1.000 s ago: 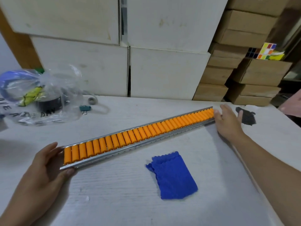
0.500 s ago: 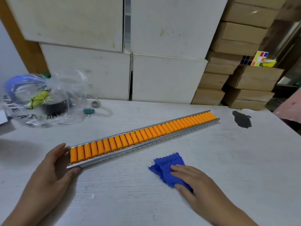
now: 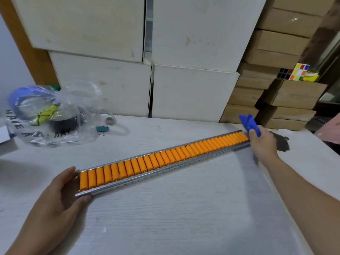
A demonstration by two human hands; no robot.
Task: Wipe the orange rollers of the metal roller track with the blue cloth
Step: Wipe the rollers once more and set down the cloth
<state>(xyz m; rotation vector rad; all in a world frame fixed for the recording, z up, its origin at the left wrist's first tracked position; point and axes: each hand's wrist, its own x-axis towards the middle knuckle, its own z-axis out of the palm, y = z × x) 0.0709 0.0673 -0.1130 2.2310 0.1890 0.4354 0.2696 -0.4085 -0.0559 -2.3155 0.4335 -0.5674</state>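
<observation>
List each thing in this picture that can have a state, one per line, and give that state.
Roller track: lying flat on the table, slanting away to the right.
Blue cloth: bunched, lifted off the table.
Right hand: shut on the cloth, at the track's far end.
Left hand: gripping the track's near end.
Plastic bag: crumpled, holding items.
Binder clip: closed, lying loose.

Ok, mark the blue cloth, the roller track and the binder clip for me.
blue cloth [image 3: 248,122]: head view, on the bunched fabric above the right hand's fingers.
roller track [image 3: 165,159]: head view, on an orange roller near mid-length.
binder clip [image 3: 102,128]: head view, on its teal body.
</observation>
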